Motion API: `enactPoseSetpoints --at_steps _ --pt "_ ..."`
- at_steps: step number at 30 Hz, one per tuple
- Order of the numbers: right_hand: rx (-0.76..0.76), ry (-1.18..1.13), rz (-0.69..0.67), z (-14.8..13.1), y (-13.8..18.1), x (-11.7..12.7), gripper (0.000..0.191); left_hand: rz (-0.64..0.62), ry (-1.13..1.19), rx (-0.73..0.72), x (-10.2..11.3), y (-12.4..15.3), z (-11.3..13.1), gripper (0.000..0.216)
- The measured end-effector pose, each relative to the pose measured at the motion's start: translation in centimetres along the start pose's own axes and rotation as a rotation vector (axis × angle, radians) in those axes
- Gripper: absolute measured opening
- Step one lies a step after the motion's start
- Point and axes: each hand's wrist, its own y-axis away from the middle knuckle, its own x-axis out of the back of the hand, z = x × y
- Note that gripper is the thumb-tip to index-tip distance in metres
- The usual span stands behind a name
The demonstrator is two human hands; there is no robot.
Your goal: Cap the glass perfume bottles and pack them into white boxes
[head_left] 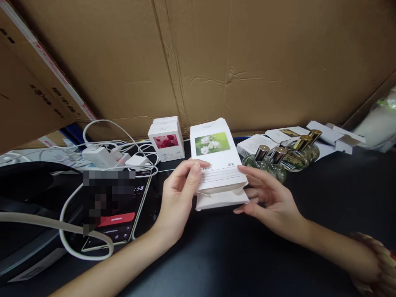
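Observation:
A white cardboard box point(218, 165) with a picture of white flowers is held up in the middle, its near end uncovered and a flap point(221, 200) sticking out toward me. My left hand point(179, 194) grips its left side, thumb and index finger bent against the edge. On the right, my right hand point(269, 194) has its index finger on the box's side edge and its thumb by the flap's corner. Just beyond that hand, several glass bottles with shiny caps point(276, 156) stand together. Whatever is inside the box is hidden.
White boxes with a red flower picture point(167, 142) stand back left. Unfolded cartons point(331, 138) lie behind the bottles. Left are a phone point(123, 214), white cables and chargers point(99, 156). A cardboard wall point(204, 53) closes off the back of the black table point(216, 260).

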Motion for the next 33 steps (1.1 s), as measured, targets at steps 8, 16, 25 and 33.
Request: enactPoseSetpoints --at_steps 8,16,25,33 --pt "-0.020 0.006 -0.021 0.01 -0.37 -0.29 0.028 -0.130 0.002 -0.055 0.17 0.41 -0.08 0.024" --pt "-0.021 -0.060 -0.003 -0.41 -0.36 -0.56 0.016 -0.244 -0.085 -0.125 0.00 0.45 0.08 0.038" --pt "-0.095 -0.141 0.034 -0.55 -0.51 -0.56 0.020 -0.321 0.029 0.046 -0.04 0.38 0.24 0.048" --pt "-0.062 -0.151 0.045 -0.29 -0.59 -0.45 0.016 -0.450 0.046 -0.033 0.40 0.16 -0.39 0.055"
